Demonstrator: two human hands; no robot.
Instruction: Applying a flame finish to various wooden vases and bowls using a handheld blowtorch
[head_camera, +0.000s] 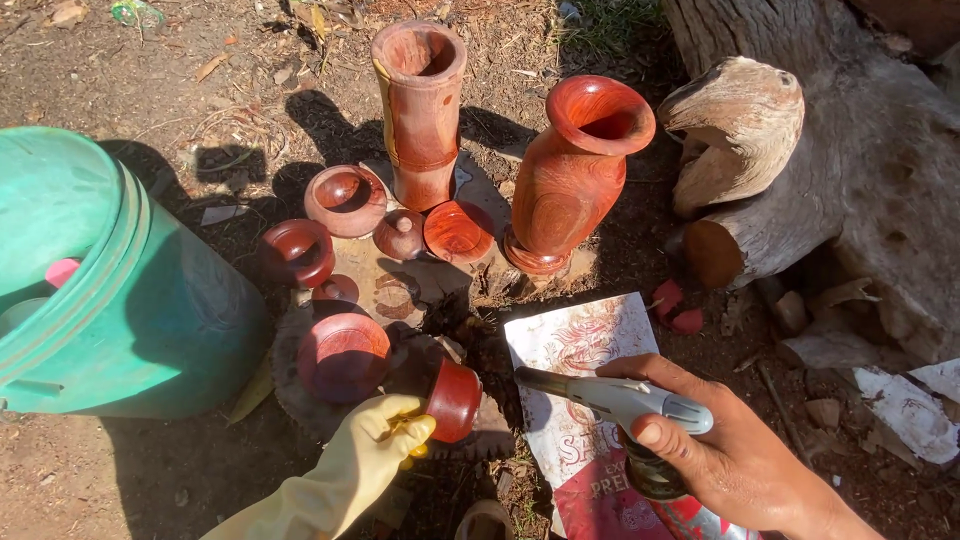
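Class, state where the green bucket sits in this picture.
In the head view, the green bucket stands on the dirt at the far left, beside a round wooden bowl and left of the gloved left hand.

Turned wooden vases (572, 175) ahead, green bucket (120, 290) blocking left.

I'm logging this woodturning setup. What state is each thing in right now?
small red cup: held on its side by the gloved left hand.
torch: gripped in the right hand, nozzle toward the cup, no visible flame.
tall vase: upright.
flared vase: upright.
green bucket: upright, open.
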